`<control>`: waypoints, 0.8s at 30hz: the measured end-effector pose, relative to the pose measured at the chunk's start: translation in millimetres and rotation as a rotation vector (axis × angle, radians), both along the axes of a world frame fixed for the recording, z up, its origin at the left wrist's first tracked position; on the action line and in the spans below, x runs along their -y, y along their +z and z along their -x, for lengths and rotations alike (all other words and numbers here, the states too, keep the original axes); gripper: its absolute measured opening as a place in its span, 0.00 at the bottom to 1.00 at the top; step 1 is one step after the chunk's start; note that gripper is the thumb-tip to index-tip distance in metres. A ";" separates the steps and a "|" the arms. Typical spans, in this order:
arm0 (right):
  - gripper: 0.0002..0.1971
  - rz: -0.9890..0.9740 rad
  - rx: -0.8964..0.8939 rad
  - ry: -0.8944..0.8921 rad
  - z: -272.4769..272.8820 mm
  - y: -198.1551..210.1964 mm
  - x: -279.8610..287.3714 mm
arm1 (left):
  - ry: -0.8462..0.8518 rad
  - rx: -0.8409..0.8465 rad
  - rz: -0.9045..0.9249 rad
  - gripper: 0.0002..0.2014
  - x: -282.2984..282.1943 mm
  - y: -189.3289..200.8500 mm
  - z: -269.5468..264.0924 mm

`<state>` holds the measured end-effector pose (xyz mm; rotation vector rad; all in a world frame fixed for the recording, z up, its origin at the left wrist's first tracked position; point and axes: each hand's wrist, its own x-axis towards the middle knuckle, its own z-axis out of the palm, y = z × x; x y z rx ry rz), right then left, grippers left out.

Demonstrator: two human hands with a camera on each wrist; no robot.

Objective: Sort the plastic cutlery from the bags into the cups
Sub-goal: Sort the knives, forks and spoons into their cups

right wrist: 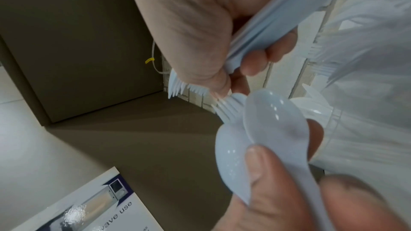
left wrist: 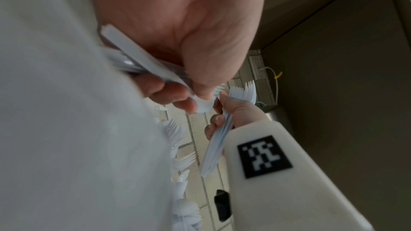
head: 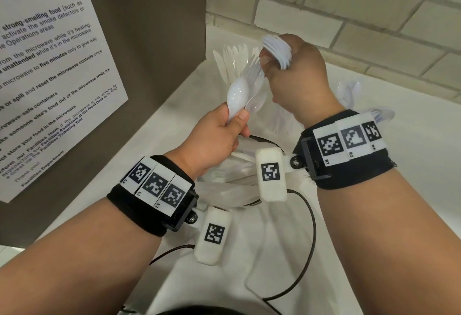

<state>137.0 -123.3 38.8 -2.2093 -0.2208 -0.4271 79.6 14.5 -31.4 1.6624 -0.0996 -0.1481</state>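
Observation:
My left hand (head: 234, 120) grips the handles of two white plastic spoons (head: 237, 92) and a fork (head: 253, 71), held upright above the bag. In the right wrist view its thumb (right wrist: 266, 173) presses on the spoons (right wrist: 273, 117). My right hand (head: 269, 63) is curled round a stack of white forks (head: 277, 50), while its thumb and fingertip touch the tines of the fork in my left hand. The forks' handles (right wrist: 266, 29) cross the right palm. A cup of white cutlery (head: 234, 65) stands just behind both hands.
A clear plastic bag (head: 224, 185) with more cutlery lies on the white counter (head: 411, 165) under my wrists. Another clear holder with spoons (head: 349, 90) stands to the right. A brown panel with a paper notice (head: 50, 78) is on the left, a tiled wall (head: 349, 3) behind.

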 end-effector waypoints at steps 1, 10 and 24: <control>0.10 0.021 -0.002 0.006 0.4 0.5 0.6 | 0.005 -0.003 0.005 0.09 0.2 -0.3 0.2; 0.02 -0.201 -0.090 -0.015 8.1 8.0 -0.6 | -0.005 0.014 0.042 0.06 2.5 1.6 0.2; 0.08 -0.551 -0.264 0.016 13.9 8.4 4.2 | -0.069 -0.004 0.035 0.17 2.2 3.9 1.1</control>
